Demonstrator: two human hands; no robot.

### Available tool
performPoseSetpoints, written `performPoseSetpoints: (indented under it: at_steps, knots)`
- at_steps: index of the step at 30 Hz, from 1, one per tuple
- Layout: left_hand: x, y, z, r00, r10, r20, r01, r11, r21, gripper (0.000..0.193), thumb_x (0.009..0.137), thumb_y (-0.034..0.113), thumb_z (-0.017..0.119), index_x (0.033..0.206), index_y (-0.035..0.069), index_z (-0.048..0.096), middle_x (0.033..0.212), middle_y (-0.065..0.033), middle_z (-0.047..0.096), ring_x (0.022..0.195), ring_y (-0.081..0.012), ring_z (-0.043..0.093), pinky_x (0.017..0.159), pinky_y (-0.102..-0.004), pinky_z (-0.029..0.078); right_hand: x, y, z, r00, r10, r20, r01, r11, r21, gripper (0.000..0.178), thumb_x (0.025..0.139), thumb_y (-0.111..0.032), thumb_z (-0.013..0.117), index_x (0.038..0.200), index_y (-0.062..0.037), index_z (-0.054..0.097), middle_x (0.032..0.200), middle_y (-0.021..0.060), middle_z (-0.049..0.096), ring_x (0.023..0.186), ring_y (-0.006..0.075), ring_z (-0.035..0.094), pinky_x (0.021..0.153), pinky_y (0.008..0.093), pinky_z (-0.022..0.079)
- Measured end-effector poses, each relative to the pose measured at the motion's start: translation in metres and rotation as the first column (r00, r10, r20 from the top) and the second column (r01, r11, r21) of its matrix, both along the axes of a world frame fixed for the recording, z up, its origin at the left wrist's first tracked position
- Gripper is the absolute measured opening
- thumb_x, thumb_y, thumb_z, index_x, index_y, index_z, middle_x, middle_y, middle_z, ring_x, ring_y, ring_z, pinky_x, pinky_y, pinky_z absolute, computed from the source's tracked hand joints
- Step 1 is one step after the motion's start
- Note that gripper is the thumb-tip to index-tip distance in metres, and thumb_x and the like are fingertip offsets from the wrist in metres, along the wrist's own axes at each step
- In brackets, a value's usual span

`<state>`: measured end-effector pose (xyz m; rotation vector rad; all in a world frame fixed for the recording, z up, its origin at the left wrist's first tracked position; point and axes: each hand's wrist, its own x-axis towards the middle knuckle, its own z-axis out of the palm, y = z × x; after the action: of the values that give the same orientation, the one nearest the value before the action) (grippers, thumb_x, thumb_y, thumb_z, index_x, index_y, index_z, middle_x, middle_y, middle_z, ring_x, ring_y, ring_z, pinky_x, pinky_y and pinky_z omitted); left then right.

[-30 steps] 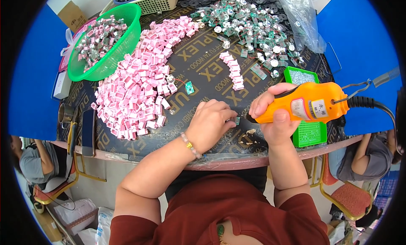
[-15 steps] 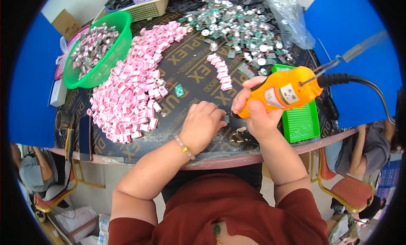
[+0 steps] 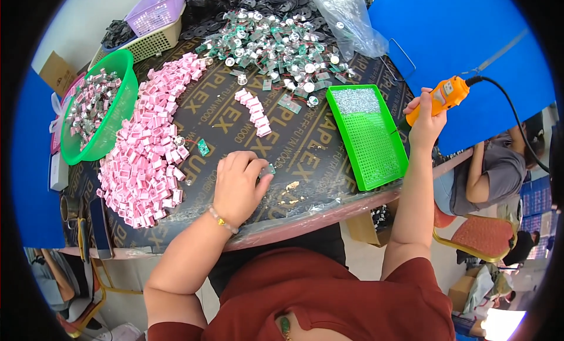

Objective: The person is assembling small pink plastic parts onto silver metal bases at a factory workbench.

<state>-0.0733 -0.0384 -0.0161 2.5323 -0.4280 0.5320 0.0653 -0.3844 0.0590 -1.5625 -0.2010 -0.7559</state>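
My right hand is wrapped round an orange electric screwdriver, out at the right. Its thin bit points left, over the right edge of a green tray. Small silvery screws fill the far end of that tray. Closer in, my left hand rests on the table, its thumb and fingers closed on a small circuit board, mostly hidden by the fingers. Just beyond it lies a short row of pink plastic housings. A green circuit board with wires lies left of the hand.
A large heap of pink housings spreads at the left, beside a full green basket. Circuit boards with silvery round parts are piled at the back. A black cable runs from the screwdriver. A clear plastic bag lies far right.
My right hand has carried the screwdriver from near my left hand out to the right, by the tray. The left hand keeps its hold near the table's front. The whole view has shifted.
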Motion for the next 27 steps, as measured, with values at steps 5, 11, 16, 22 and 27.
performPoseSetpoints:
  at_steps: [5,11,16,22,27]
  knots:
    - [-0.002,0.001,0.005,1.000,-0.005,-0.010,0.005,1.000,0.005,0.033,0.070,0.018,0.078,0.100,0.009,0.066,0.101,-0.0061,0.057,0.099,-0.0272,0.053,0.085,-0.0409,0.041,0.002,-0.004,-0.016,0.999,0.031,0.042,-0.033,0.999,0.043,0.022,0.093,-0.016,0.062,0.106,-0.0019,0.052,0.071,0.0033,0.058,0.060,0.0108,0.057,0.057,0.0241,0.047]
    - [-0.002,0.000,0.005,1.000,-0.008,-0.025,0.008,1.000,0.011,0.036,0.069,0.018,0.079,0.101,0.009,0.066,0.102,-0.0062,0.057,0.101,-0.0275,0.053,0.086,-0.0409,0.040,0.003,-0.008,-0.020,0.998,0.042,0.044,-0.045,0.998,0.053,0.022,0.093,-0.015,0.062,0.107,-0.0015,0.052,0.072,0.0034,0.058,0.060,0.0111,0.057,0.057,0.0239,0.047]
    - [-0.002,0.000,0.005,0.999,-0.010,-0.033,0.010,1.000,0.002,0.037,0.068,0.018,0.079,0.101,0.009,0.066,0.102,-0.0063,0.057,0.101,-0.0276,0.053,0.087,-0.0412,0.040,-0.002,-0.006,-0.016,0.998,0.032,0.050,-0.034,0.998,0.049,0.023,0.093,-0.015,0.062,0.107,-0.0004,0.051,0.071,0.0037,0.059,0.059,0.0117,0.057,0.057,0.0238,0.048]
    - [-0.003,0.002,0.006,1.000,0.018,-0.017,-0.018,1.000,-0.022,0.033,0.068,0.014,0.078,0.098,0.009,0.066,0.101,-0.0065,0.058,0.099,-0.0275,0.054,0.086,-0.0397,0.039,-0.029,0.025,0.018,0.964,0.129,0.232,-0.162,0.978,0.133,0.031,0.096,-0.023,0.057,0.110,0.0033,0.049,0.069,0.0080,0.058,0.058,0.0153,0.057,0.056,0.0276,0.048]
    - [-0.002,0.003,0.001,1.000,-0.008,-0.008,0.008,0.999,-0.035,0.029,0.068,0.012,0.077,0.094,0.009,0.065,0.100,-0.0063,0.058,0.099,-0.0268,0.054,0.085,-0.0396,0.040,-0.071,0.111,0.022,0.846,0.497,0.194,-0.523,0.845,0.114,0.052,0.092,-0.046,0.059,0.113,-0.0008,0.047,0.066,0.0089,0.055,0.057,0.0194,0.055,0.053,0.0317,0.048]
